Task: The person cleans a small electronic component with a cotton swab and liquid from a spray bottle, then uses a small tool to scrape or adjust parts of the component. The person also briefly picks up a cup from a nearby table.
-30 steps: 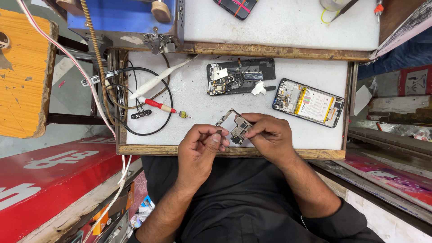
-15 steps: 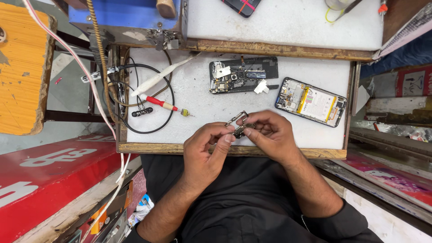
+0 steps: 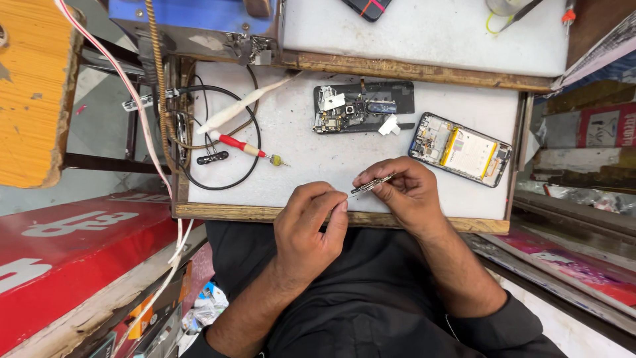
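The right hand (image 3: 407, 192) pinches a small metal part (image 3: 372, 183) edge-on, near the front edge of the white bench (image 3: 318, 166); its long axis points left towards the left hand (image 3: 311, 229), whose fingers curl loosely, empty, just beside it

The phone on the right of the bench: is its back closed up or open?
Open. The phone lies flat with no back cover, showing its pale battery with yellow strips and bare internals. It sits apart from both hands.
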